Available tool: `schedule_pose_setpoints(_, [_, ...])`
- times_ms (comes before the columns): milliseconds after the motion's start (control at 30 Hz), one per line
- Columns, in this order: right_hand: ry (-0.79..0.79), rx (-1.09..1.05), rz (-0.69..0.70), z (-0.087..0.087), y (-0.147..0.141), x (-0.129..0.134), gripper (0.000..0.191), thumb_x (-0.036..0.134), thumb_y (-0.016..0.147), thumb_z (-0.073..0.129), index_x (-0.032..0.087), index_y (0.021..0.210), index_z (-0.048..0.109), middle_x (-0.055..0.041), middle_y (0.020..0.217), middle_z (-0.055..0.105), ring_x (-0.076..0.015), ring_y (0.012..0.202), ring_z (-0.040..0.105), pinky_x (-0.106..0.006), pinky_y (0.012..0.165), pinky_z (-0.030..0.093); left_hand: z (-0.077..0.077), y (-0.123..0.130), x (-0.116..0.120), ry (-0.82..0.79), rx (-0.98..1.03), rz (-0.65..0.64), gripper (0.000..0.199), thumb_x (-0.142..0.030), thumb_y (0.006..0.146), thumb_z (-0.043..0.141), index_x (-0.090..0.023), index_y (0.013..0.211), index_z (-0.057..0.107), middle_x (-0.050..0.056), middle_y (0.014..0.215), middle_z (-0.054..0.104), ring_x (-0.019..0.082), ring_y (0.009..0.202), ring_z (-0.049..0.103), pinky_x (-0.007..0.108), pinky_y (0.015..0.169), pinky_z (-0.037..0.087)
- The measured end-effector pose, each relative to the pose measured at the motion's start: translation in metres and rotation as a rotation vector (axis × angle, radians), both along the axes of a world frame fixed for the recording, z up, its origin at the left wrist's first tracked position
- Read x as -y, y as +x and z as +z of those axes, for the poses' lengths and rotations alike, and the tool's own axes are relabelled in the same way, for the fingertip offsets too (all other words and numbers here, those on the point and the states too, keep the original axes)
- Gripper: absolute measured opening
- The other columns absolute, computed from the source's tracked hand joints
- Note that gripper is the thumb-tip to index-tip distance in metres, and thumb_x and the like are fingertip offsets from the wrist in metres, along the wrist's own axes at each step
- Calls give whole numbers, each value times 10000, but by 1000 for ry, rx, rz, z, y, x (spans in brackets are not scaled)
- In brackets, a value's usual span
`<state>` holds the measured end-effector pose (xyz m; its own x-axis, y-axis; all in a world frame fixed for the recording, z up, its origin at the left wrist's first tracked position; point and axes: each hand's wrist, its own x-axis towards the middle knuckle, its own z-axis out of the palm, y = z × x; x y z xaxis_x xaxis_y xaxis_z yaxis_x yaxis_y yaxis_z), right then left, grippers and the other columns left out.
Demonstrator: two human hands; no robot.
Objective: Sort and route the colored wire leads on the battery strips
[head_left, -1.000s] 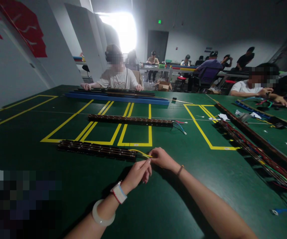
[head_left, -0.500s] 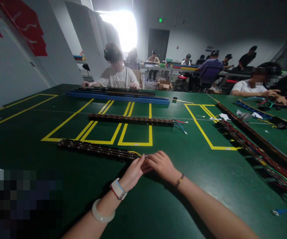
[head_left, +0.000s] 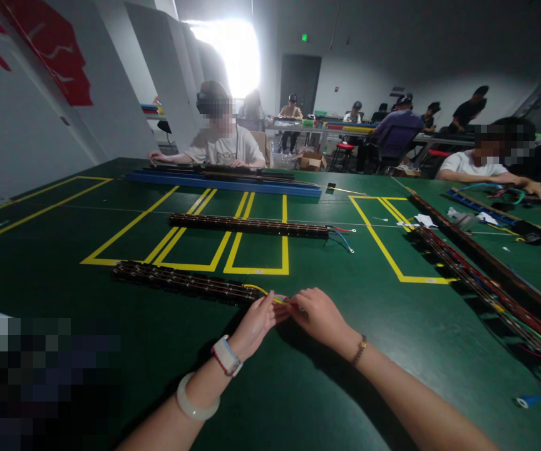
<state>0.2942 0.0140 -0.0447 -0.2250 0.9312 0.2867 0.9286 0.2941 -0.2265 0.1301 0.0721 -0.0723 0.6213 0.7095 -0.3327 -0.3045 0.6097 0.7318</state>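
Close to the person, a yellow wire [head_left: 255, 288] leaves the right end of the nearest black strip [head_left: 181, 284] and runs rightward, bending slightly toward the wearer, into both hands. The strip's long axis points almost straight at the fingers, tilting a little nearer at its wired end, so strip, wire and hands form nearly one line. The left hand [head_left: 254, 322] is the closer one to the strip, just beside its end; whether skin touches it cannot be told. Its thumb and fingers are pinched together with the wire between them, leaving hardly any gap. The right hand [head_left: 320, 316] sits farther along, palm down, fingers bunched tightly on the wire's outer part; the very tip is hidden, so its shape cannot be made out. A short, partly covered length spans the two grips. Around them, green desk [head_left: 369, 282] stretches rightward to the dark wire bundle [head_left: 486, 300], well apart from the right hand. Beyond the hands lies yellow tape [head_left: 285, 254], and across it a second black strip [head_left: 247, 225], roughly crosswise. Farther off, a blue rail [head_left: 223, 186] rests near the far edge, before a seated co-worker [head_left: 226, 147]. The desk's near edge is not discernible.
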Motion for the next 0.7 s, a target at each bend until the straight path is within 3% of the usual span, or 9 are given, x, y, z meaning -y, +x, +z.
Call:
schedule_pose_setpoints(200, [-8, -13, -109, 0, 13, -29, 101, 185, 866, 554, 172, 808, 636, -19, 778, 611, -132, 754, 510, -258, 710, 311, 3, 1, 2, 59, -72, 28, 269, -358, 898, 530, -90, 923, 541, 143, 919, 651, 207, 875, 648, 342, 817, 510])
schedule_pose_setpoints(333, [3, -6, -174, -17, 17, -42, 102, 192, 856, 576, 170, 779, 639, -21, 773, 613, -138, 759, 501, -266, 705, 300, 4, 1, 3, 89, -100, 19, 270, -361, 897, 526, -91, 904, 536, 125, 872, 644, 200, 846, 648, 322, 791, 505])
schedule_pose_setpoints(500, [27, 0, -159, -35, 17, -39, 144, 277, 891, 556, 212, 858, 680, -31, 824, 613, -156, 817, 485, -284, 730, 286, 9, 1, 5, 125, -146, 3, 255, -362, 898, 508, -107, 894, 517, 97, 823, 639, 165, 765, 636, 309, 762, 501])
schedule_pose_setpoints(600, [24, -63, -174, -40, 18, -37, 129, 313, 875, 585, 240, 907, 686, -30, 881, 608, -155, 849, 480, -277, 739, 292, 13, -3, 1, 224, -294, -22, 280, -387, 904, 467, -113, 879, 520, 57, 737, 614, 137, 670, 608, 271, 676, 488])
schedule_pose_setpoints(700, [13, -102, -178, -42, 20, -37, 162, 348, 874, 585, 238, 943, 682, -38, 891, 605, -158, 854, 482, -277, 741, 301, 15, -9, -6, 436, -533, -94, 324, -418, 909, 419, -124, 836, 534, 24, 643, 571, 125, 574, 560, 239, 573, 438])
